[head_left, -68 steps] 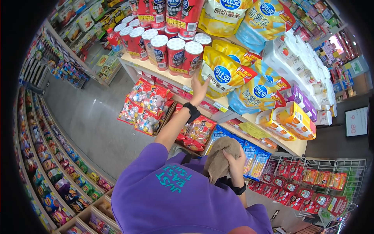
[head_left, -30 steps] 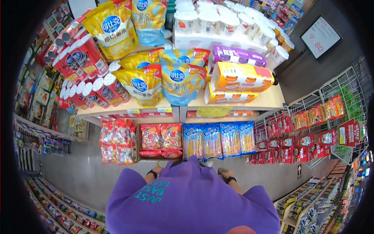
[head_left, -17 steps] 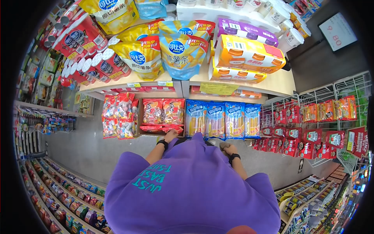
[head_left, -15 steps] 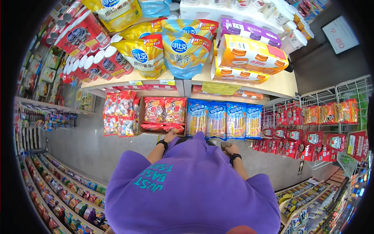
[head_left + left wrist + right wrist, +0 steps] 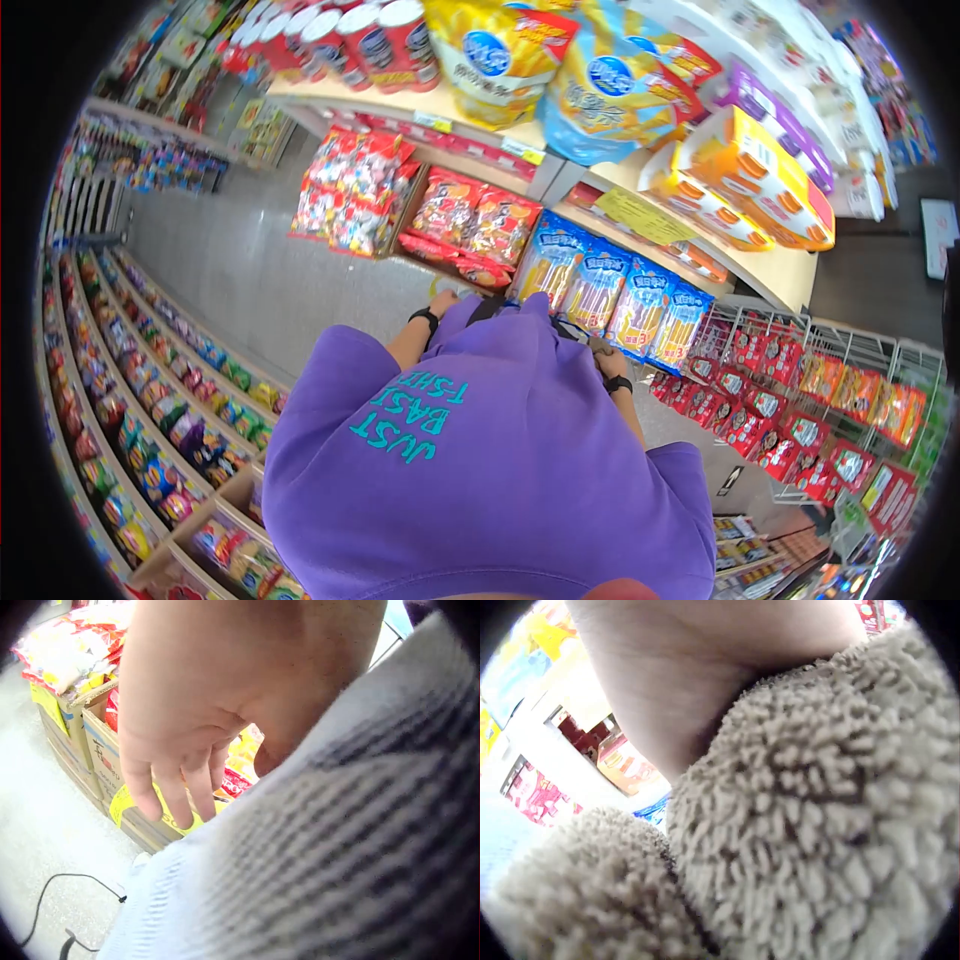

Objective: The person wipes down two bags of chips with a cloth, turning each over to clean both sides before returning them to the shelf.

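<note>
My left hand (image 5: pixel 443 302) hangs low beside the purple shirt, near the carton of red snack bags (image 5: pixel 470 215). In the left wrist view its fingers (image 5: pixel 174 796) are loosely bent with nothing in them, in front of the cartons' yellow label strips. On the other side of the body, my right hand (image 5: pixel 612 364) grips a brown towel (image 5: pixel 598 346), mostly hidden by shirt and hand in the head view. Its fluffy folds (image 5: pixel 817 802) fill much of the right wrist view. Blue bags of stick-shaped snacks (image 5: pixel 595 290) stand just beyond the hands.
Above, a wooden shelf (image 5: pixel 520 130) bears red canisters (image 5: pixel 370 50), yellow chip bags (image 5: pixel 490 70), blue ones (image 5: pixel 610 105) and orange multipacks (image 5: pixel 760 170). Wire racks with red packets (image 5: pixel 790 440) stand right. Snack shelves (image 5: pixel 150 430) curve along the left, across the grey floor (image 5: pixel 230 240).
The left hand has come down from the yellow chip bag on the shelf to the side. The right hand has lowered with the towel. Lately the head view has turned, tilting the shelf.
</note>
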A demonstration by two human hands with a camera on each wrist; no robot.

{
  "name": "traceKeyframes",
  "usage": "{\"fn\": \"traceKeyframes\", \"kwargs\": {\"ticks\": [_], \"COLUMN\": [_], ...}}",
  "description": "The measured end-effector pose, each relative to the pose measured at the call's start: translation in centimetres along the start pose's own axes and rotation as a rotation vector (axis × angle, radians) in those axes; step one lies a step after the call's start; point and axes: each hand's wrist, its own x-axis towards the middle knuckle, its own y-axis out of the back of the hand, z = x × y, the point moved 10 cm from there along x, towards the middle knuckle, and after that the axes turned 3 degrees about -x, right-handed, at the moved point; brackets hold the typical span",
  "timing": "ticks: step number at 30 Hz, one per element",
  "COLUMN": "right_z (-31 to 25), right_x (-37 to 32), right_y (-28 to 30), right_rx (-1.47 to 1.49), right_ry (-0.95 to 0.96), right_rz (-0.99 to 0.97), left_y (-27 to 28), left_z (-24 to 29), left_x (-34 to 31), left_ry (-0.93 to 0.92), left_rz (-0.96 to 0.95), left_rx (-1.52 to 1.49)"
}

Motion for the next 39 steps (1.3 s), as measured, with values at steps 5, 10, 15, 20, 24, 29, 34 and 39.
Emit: {"fn": "traceKeyframes", "kwargs": {"ticks": [5, 10, 15, 20, 24, 29, 34, 39], "right_z": [-3.8, -8.2, -12.2, -15.2, -10.7, -12.6, -16.3, -15.3], "right_x": [1.5, 1.2, 0.1, -3.7, 0.4, 1.7, 1.0, 1.7], "right_y": [-0.9, -1.9, -2.8, -1.2, -4.2, -3.5, -1.2, 0.3], "right_rx": [-0.238, -0.401, -0.622, -0.577, -0.658, -0.651, -0.662, -0.532], "right_ry": [0.092, 0.166, 0.278, 0.222, 0.198, 0.270, 0.343, 0.371], "right_rz": [-0.089, -0.202, -0.193, -0.196, -0.208, -0.216, -0.209, -0.185], "left_y": [3.4, 4.8, 3.3, 6.6, 21.4, 41.3, 50.3, 52.8], "left_z": [0.1, -8.3, -18.0, -19.7, -8.1, 14.6, 36.5, 51.3], "left_x": [-4.5, -7.0, -8.9, -9.8, -12.3, -18.5, -28.4, -27.1], "left_ry": [0.112, 0.263, 0.418, 0.425, 0.180, -0.541, -0.971, -1.162], "left_rz": [0.111, 0.262, 0.287, 0.448, 0.873, 1.050, 0.977, 0.827], "left_rx": [-0.309, -0.400, -0.428, -0.403, -0.606, -0.503, -0.327, -0.228]}}
